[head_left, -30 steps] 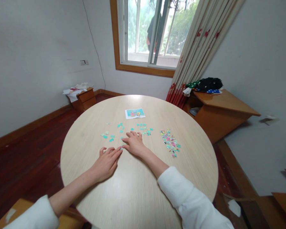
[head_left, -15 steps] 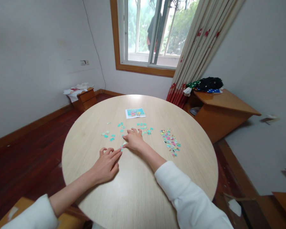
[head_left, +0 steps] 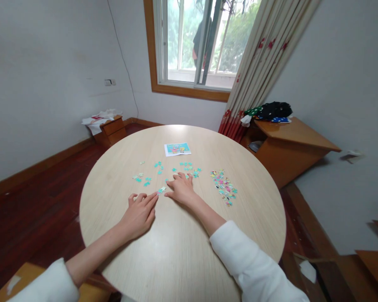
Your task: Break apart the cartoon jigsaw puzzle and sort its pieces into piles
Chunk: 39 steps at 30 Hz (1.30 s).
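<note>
On the round light-wood table (head_left: 176,251) both my hands lie flat with fingers stretched out. My left hand (head_left: 139,214) points its fingertips at a small joined teal puzzle piece (head_left: 161,191). My right hand (head_left: 182,188) rests just right of that piece, its index fingertip touching or almost touching it. Several loose teal puzzle pieces (head_left: 159,167) lie scattered beyond the hands. A cluster of multicoloured pieces (head_left: 224,186) lies to the right. A small reference picture (head_left: 177,149) sits farther back on the table.
A wooden cabinet (head_left: 290,147) with dark clothes on top stands at the right by a curtain (head_left: 258,67). A small wooden box (head_left: 111,128) with cloth sits on the dark red floor at the left. A window (head_left: 198,42) is behind the table.
My right hand reached forward among the teal pieces and came back a little. The small teal piece now lies between my two hands' fingertips. My left hand barely shifted.
</note>
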Tool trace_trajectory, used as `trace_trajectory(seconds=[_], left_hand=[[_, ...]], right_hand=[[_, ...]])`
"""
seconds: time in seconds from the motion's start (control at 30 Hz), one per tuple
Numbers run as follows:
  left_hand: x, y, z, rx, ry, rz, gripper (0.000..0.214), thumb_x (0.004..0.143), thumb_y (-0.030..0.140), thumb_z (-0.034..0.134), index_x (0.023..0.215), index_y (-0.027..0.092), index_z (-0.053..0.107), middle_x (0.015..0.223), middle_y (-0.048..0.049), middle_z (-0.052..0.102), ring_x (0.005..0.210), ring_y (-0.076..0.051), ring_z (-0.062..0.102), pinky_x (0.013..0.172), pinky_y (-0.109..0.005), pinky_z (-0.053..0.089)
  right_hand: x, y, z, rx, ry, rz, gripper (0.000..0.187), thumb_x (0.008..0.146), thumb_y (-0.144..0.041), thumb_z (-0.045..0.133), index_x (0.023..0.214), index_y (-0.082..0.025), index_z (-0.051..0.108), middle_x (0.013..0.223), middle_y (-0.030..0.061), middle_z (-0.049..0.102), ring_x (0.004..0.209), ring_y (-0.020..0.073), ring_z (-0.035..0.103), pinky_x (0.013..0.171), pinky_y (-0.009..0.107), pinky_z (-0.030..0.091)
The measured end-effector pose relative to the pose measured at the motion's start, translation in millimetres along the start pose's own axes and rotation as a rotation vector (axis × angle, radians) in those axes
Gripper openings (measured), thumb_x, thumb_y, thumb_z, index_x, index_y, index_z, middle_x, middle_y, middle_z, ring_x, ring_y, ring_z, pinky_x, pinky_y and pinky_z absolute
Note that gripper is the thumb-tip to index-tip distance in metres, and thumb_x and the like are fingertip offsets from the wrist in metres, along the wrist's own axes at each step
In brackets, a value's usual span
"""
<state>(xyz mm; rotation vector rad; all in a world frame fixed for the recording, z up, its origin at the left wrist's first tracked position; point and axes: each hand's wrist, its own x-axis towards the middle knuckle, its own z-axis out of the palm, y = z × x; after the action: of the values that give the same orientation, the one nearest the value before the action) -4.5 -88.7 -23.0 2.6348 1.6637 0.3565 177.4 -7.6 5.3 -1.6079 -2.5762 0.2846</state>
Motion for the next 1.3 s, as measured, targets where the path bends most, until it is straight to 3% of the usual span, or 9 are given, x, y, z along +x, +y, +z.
trace_trajectory(seconds=[0.1, 0.23, 0.4, 0.9, 1.3], left_hand=[[0.9, -5.0, -1.5, 0.001, -0.023, 0.014, 0.046, 0.086, 0.021, 0.038, 0.128, 0.018, 0.054, 0.135, -0.0091, 0.055, 0.108, -0.030, 0.050, 0.095, -0.053, 0.025], [0.2, -10.6, -2.8, -0.020, -0.044, 0.056, 0.048, 0.083, 0.020, 0.040, 0.129, 0.019, 0.053, 0.138, -0.0076, 0.052, 0.110, -0.030, 0.048, 0.095, -0.052, 0.025], [-0.7, -11.6, -5.5, -0.036, -0.055, 0.099, 0.049, 0.081, 0.020, 0.042, 0.129, 0.018, 0.053, 0.138, -0.0081, 0.052, 0.110, -0.030, 0.048, 0.095, -0.051, 0.026], [-4.0, -9.9, -2.3, -0.066, 0.033, 0.139, 0.048, 0.079, 0.020, 0.044, 0.125, 0.017, 0.057, 0.129, -0.0109, 0.059, 0.104, -0.030, 0.050, 0.092, -0.051, 0.027], [-4.5, -10.3, -1.0, -0.053, 0.043, 0.132, 0.047, 0.080, 0.020, 0.044, 0.126, 0.017, 0.056, 0.128, -0.0107, 0.060, 0.103, -0.029, 0.051, 0.093, -0.051, 0.026]], right_hand=[[0.2, 0.9, 1.2, 0.027, 0.017, -0.004, 0.035, 0.081, -0.052, 0.062, 0.101, -0.024, 0.069, 0.124, 0.0114, 0.058, 0.130, 0.0306, 0.033, 0.103, 0.057, 0.015], [4.0, 2.5, 5.3, 0.104, 0.059, 0.035, 0.030, 0.089, -0.047, 0.051, 0.090, -0.025, 0.071, 0.120, 0.0076, 0.061, 0.126, 0.0277, 0.037, 0.102, 0.055, 0.018], [9.4, 2.9, 12.4, 0.074, 0.141, 0.046, 0.033, 0.086, -0.052, 0.053, 0.095, -0.025, 0.071, 0.120, 0.0087, 0.060, 0.126, 0.0285, 0.036, 0.102, 0.054, 0.017], [18.0, 1.9, 2.9, 0.027, 0.012, 0.035, 0.038, 0.083, -0.056, 0.057, 0.109, -0.030, 0.066, 0.134, 0.0080, 0.051, 0.132, 0.0302, 0.028, 0.103, 0.053, 0.017], [21.1, 5.2, 4.5, 0.049, 0.020, 0.028, 0.043, 0.080, -0.059, 0.058, 0.112, -0.030, 0.066, 0.134, 0.0090, 0.051, 0.132, 0.0310, 0.029, 0.102, 0.054, 0.018]])
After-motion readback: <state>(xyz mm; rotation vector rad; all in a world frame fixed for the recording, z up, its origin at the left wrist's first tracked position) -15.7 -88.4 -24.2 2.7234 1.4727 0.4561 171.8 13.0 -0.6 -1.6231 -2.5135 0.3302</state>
